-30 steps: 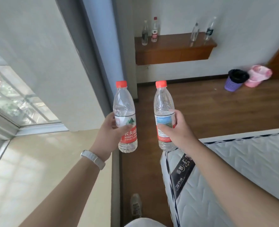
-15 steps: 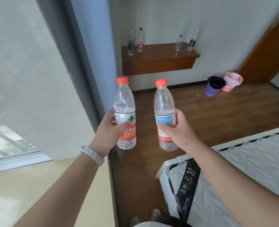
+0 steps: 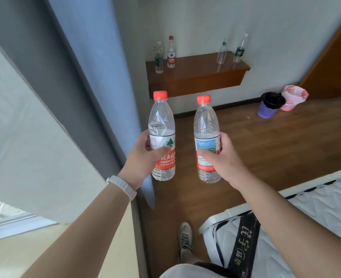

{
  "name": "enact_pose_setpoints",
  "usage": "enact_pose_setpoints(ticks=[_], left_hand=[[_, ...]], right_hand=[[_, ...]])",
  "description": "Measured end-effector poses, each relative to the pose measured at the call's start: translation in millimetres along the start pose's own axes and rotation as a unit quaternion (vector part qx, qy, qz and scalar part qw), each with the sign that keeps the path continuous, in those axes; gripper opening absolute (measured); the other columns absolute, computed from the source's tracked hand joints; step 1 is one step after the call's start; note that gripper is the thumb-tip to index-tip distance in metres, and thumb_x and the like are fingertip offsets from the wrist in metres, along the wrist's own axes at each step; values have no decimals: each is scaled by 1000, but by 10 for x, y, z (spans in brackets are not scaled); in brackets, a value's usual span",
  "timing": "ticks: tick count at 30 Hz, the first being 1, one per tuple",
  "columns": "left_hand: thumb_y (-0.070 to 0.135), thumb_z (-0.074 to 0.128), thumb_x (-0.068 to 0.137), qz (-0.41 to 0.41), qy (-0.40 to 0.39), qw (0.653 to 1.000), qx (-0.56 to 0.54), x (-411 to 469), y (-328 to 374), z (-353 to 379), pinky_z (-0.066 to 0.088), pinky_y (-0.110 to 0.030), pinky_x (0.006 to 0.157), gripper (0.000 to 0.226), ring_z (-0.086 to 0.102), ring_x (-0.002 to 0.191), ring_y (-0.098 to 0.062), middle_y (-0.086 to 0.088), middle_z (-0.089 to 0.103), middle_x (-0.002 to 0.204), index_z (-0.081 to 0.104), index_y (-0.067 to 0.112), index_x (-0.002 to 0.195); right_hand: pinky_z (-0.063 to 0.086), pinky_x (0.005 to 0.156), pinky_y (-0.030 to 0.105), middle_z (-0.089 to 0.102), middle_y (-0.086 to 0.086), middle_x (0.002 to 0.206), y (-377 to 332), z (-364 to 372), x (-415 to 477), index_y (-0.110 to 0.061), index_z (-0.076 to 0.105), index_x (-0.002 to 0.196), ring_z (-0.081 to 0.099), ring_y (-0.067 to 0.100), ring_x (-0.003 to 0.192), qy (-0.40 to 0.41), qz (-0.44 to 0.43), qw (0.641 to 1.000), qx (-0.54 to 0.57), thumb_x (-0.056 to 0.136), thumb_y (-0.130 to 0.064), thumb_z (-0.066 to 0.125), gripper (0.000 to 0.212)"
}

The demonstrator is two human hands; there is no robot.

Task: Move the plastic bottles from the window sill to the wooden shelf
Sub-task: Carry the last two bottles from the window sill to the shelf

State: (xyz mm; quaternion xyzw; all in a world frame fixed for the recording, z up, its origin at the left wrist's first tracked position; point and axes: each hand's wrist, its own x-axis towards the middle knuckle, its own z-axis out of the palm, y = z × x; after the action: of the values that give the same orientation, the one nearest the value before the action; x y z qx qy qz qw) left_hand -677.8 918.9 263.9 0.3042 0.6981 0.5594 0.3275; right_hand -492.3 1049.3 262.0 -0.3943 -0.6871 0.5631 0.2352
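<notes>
My left hand grips a clear plastic bottle with a red cap and a red-and-white label, held upright. My right hand grips a second red-capped bottle with a blue-and-red label, also upright. Both are held out in front of me, side by side and apart. Ahead on the far wall hangs the wooden shelf. Two bottles stand at its left end and two more at its right end. The pale window sill lies at the lower left.
A grey-blue curtain hangs on the left. A white quilted mattress fills the lower right. A purple bin and a pink bag sit on the wooden floor right of the shelf. A wooden door stands far right.
The view has turned away from the window and moved towards the shelf, which now looks larger and closer. Both hands keep holding their bottles upright.
</notes>
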Motion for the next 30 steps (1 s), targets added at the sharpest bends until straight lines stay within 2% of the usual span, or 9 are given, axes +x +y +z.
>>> enact_pose_setpoints(ticks=[7,12,17,23,27,30], left_hand=[[25,81,80,-10,-25,999,20,951,147,272,58,-39,87,56,70,100,-15,3,72,114,56,24,129],[29,79,83,-9,-44,998,42,1536,358,601,58,-39,89,54,69,102,-15,5,69,117,54,26,131],[36,77,84,-3,-44,997,69,1984,569,922,58,-37,88,56,67,103,-15,9,66,118,51,30,133],[40,78,82,-3,-47,995,84,2385,737,1098,58,-41,90,60,66,107,-17,10,65,122,49,33,135],[37,77,84,5,-68,994,87,2651,818,1228,57,-37,90,58,65,107,-16,9,65,122,50,32,135],[35,77,84,-2,-87,993,85,2861,823,1339,55,-40,94,58,64,107,-15,8,64,123,49,32,136]], right_hand=[[57,84,35,67,-10,109,80,-307,914,-32,48,123,68,9,96,29,12,999,31,81,-24,78,53],[57,85,38,68,-11,106,95,-646,1450,-33,50,122,69,8,95,44,13,998,40,78,-28,79,53],[57,82,32,66,-10,108,78,-968,1869,-31,49,123,68,6,94,60,11,996,58,80,-25,79,53],[48,67,15,65,-14,108,-13,-1183,2123,-32,49,125,66,0,91,74,10,995,59,82,-26,77,52],[50,69,17,65,-14,107,-14,-1310,2286,-33,48,124,66,1,90,92,13,994,64,82,-26,77,52],[52,75,22,65,-14,107,29,-1354,2406,-33,48,125,67,3,92,101,23,992,66,82,-25,77,53]])
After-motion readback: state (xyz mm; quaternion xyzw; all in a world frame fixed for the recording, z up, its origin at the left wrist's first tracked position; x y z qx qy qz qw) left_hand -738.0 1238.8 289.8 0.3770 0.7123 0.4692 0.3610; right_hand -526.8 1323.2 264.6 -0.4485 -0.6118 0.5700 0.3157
